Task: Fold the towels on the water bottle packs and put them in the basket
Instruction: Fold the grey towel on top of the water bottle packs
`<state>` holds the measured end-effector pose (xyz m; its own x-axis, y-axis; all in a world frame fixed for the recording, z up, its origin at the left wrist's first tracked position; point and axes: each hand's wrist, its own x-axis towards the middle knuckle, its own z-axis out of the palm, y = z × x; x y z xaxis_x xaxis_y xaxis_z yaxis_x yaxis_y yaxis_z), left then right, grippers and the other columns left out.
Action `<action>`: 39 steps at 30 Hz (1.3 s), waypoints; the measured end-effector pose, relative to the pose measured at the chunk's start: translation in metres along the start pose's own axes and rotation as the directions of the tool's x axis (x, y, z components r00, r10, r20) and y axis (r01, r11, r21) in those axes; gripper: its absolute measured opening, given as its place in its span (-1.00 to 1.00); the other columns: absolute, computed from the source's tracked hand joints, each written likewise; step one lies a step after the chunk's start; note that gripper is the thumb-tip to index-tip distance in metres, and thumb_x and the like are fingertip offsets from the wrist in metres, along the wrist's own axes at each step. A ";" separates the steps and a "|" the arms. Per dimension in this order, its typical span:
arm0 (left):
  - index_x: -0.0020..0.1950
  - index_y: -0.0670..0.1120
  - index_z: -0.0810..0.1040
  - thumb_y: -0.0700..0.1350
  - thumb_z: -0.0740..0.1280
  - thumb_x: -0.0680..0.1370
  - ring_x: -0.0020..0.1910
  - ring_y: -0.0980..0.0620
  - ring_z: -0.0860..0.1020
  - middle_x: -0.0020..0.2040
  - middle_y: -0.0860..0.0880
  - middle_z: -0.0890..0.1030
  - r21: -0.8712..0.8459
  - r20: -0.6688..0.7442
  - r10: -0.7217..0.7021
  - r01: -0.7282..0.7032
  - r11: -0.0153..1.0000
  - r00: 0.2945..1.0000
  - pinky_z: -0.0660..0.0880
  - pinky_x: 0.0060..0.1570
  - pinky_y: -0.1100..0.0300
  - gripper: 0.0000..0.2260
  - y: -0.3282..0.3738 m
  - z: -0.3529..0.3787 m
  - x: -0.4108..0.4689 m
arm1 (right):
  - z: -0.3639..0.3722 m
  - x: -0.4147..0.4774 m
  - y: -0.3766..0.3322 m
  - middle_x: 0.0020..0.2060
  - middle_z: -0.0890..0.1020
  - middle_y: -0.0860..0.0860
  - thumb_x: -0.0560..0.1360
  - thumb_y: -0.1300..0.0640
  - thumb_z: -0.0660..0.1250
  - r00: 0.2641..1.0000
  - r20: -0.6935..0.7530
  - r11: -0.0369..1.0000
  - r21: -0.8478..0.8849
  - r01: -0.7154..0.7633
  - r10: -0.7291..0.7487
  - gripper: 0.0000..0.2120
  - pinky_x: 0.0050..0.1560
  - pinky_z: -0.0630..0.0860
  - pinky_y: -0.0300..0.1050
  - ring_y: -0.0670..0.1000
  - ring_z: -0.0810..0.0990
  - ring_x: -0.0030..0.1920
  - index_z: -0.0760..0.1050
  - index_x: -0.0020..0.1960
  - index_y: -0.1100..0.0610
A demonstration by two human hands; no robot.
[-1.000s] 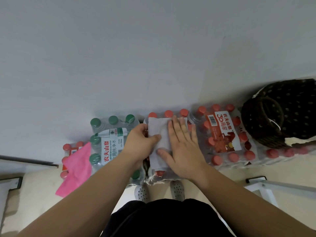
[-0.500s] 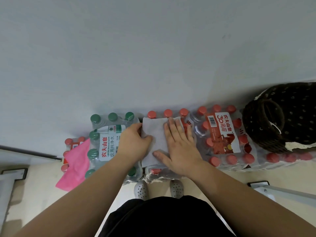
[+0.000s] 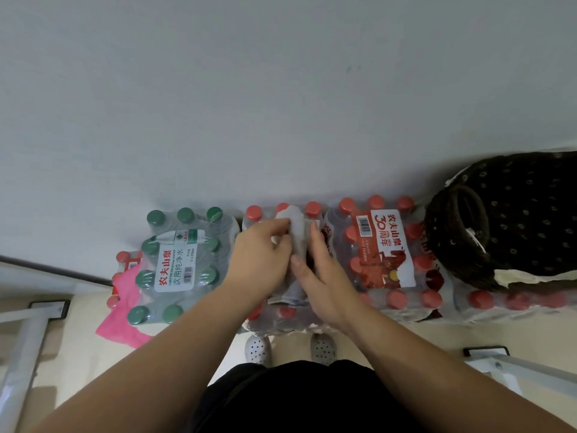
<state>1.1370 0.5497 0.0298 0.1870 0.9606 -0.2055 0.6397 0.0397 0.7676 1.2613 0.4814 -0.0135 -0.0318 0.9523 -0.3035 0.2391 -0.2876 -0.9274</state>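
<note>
The pale grey cloth towel (image 3: 296,232) is in the centre of the frame, on a plastic-wrapped pack of red-capped water bottles (image 3: 281,317) that serves as a folding surface. The towel is gathered into a narrow raised strip between both hands, probably in the middle of a fold. The left hand (image 3: 260,257) pinches its upper edge with curled fingers. The right hand (image 3: 326,285) lays straight fingers, pressed together, against its right side, I think to set the crease. The dark woven basket (image 3: 499,220) stands at the right edge.
</note>
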 end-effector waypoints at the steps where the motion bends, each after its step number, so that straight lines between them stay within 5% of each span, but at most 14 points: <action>1: -0.09 0.03 0.63 -0.24 0.28 0.50 -0.14 -0.06 0.62 -0.15 -0.06 0.68 0.020 0.017 0.029 -0.029 0.999 0.999 0.56 -0.04 0.06 -0.80 -0.001 0.003 0.000 | -0.006 0.003 0.003 0.24 0.20 -0.55 0.64 -0.02 0.21 1.000 0.009 0.996 0.088 -0.001 0.000 -0.30 0.13 0.23 -0.63 -0.68 0.20 0.16 -0.17 0.59 -0.18; 4: 0.15 -0.03 0.66 -0.18 0.30 0.43 0.03 -0.12 0.58 0.06 -0.09 0.62 0.262 0.053 0.181 -0.189 0.946 0.982 0.49 0.10 0.08 -0.68 -0.014 0.012 0.006 | -0.018 0.013 0.009 0.45 0.32 -0.27 0.63 0.11 0.27 0.999 0.043 0.966 0.257 -0.022 0.012 -0.36 0.34 0.37 -0.35 -0.35 0.32 0.39 0.06 0.60 -0.13; 7: 0.36 -0.03 0.53 0.05 0.18 0.38 0.29 -0.20 0.44 0.33 -0.11 0.49 0.468 0.115 0.273 -0.294 0.834 0.955 0.39 0.29 -0.11 -0.44 -0.027 0.027 0.008 | -0.024 0.019 0.008 0.48 0.35 -0.14 0.63 0.19 0.28 0.999 0.016 0.977 0.211 -0.040 0.037 -0.41 0.43 0.34 -0.21 -0.21 0.33 0.43 0.17 0.59 -0.03; 11: 0.63 -0.07 -0.04 0.07 0.10 0.51 0.60 -0.12 -0.16 0.63 -0.10 -0.10 0.601 0.267 0.253 -0.366 0.710 0.930 -0.12 0.54 -0.18 -0.28 -0.036 0.056 -0.003 | -0.030 0.024 0.010 0.35 0.42 -0.09 0.58 0.19 0.25 0.997 -0.048 0.992 -0.112 0.050 -0.056 -0.49 0.43 0.32 -0.21 -0.20 0.40 0.32 0.29 0.50 -0.05; 14: 0.60 -0.10 -0.27 0.13 0.03 0.56 0.55 -0.10 -0.38 0.60 -0.10 -0.31 0.713 0.280 0.214 -0.352 0.607 0.936 -0.19 0.52 -0.22 -0.26 -0.040 0.070 -0.008 | -0.037 0.019 0.014 0.53 0.17 -0.04 0.59 0.17 0.19 0.985 -0.049 0.892 -0.435 0.126 -0.163 -0.37 0.55 0.10 -0.10 -0.06 0.15 0.52 0.07 0.60 0.00; 16: 0.58 -0.11 -0.34 0.14 0.03 0.58 0.51 -0.13 -0.45 0.57 -0.13 -0.38 0.758 0.295 0.179 -0.344 0.555 0.939 -0.21 0.52 -0.23 -0.25 -0.038 0.076 -0.008 | -0.042 0.016 0.018 0.61 -0.04 -0.08 0.60 0.11 0.12 0.970 0.086 0.746 -0.625 0.232 -0.229 -0.33 0.58 -0.11 -0.03 -0.05 -0.12 0.59 -0.10 0.63 -0.01; 19: 0.56 -0.13 -0.38 0.15 0.02 0.58 0.48 -0.16 -0.50 0.55 -0.15 -0.43 0.788 0.308 0.164 -0.348 0.508 0.937 -0.24 0.51 -0.24 -0.23 -0.035 0.080 -0.007 | -0.050 0.018 0.025 0.59 -0.28 -0.10 0.57 -0.01 0.03 0.965 0.238 0.622 -0.742 0.252 -0.107 -0.28 0.56 -0.31 0.10 -0.06 -0.40 0.55 -0.28 0.61 -0.02; 22: 0.56 -0.11 -0.39 0.16 0.03 0.57 0.49 -0.14 -0.50 0.55 -0.14 -0.43 0.789 0.322 0.136 -0.345 0.508 0.937 -0.22 0.51 -0.24 -0.22 -0.035 0.079 -0.005 | -0.053 0.022 0.028 0.58 -0.31 -0.06 0.56 -0.07 -0.02 0.960 0.274 0.579 -0.774 0.254 -0.055 -0.27 0.55 -0.31 0.18 -0.02 -0.42 0.55 -0.32 0.60 0.01; 25: 0.61 -0.05 -0.26 0.14 0.07 0.56 0.53 -0.05 -0.43 0.58 -0.04 -0.34 0.668 0.333 0.186 -0.370 0.646 0.924 -0.17 0.53 -0.20 -0.25 -0.039 0.072 -0.002 | -0.053 0.024 0.027 0.58 -0.32 -0.06 0.60 -0.11 -0.04 0.955 0.293 0.609 -0.750 0.257 -0.043 -0.30 0.55 -0.29 0.18 -0.02 -0.41 0.55 -0.33 0.60 0.01; 28: 0.56 -0.04 0.25 -0.01 0.09 0.57 0.60 0.01 -0.13 0.60 0.02 -0.04 0.284 0.188 0.328 -0.371 0.884 0.926 -0.04 0.56 -0.08 -0.47 -0.046 0.059 -0.005 | -0.052 0.026 0.026 0.59 -0.26 -0.08 0.60 -0.31 -0.14 0.959 0.283 0.643 -0.729 0.235 -0.030 -0.29 0.55 -0.32 0.16 0.00 -0.39 0.55 -0.34 0.60 -0.03; 31: 0.31 -0.07 0.57 -0.14 0.26 0.59 0.54 -0.02 0.23 0.55 -0.05 0.27 0.124 -0.101 0.297 -0.284 0.951 0.950 0.23 0.50 0.03 -0.69 -0.054 0.051 -0.021 | -0.047 0.024 0.031 0.60 -0.25 -0.06 0.56 -0.38 -0.21 0.965 0.258 0.524 -0.816 0.243 -0.046 -0.28 0.52 -0.34 0.24 0.09 -0.41 0.55 -0.37 0.58 -0.10; 34: 0.39 -0.03 0.47 -0.04 0.43 0.51 0.42 -0.04 0.34 0.43 -0.04 0.40 0.153 -0.213 0.087 -0.054 0.987 0.973 0.36 0.39 -0.03 -0.55 -0.055 0.050 -0.032 | -0.041 0.021 0.036 0.57 -0.35 -0.03 0.55 -0.40 -0.23 0.977 0.211 0.453 -0.868 0.203 -0.033 -0.28 0.50 -0.36 0.28 0.12 -0.43 0.54 -0.42 0.56 -0.12; 39: 0.52 -0.06 0.26 0.16 0.44 0.44 0.31 -0.12 0.44 0.32 -0.08 0.49 0.242 -0.033 -0.043 0.050 0.969 0.999 0.44 0.27 -0.02 -0.26 -0.054 0.045 -0.020 | -0.038 0.017 0.036 0.54 -0.43 0.00 0.51 -0.40 -0.28 0.989 0.148 0.382 -0.915 0.128 0.024 -0.28 0.49 -0.36 0.30 0.14 -0.47 0.52 -0.48 0.52 -0.15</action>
<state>1.1324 0.5155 -0.0351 0.1350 0.9665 -0.2185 0.8096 0.0196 0.5866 1.3060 0.4907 -0.0437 -0.1696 0.9196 -0.3545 0.9754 0.1053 -0.1936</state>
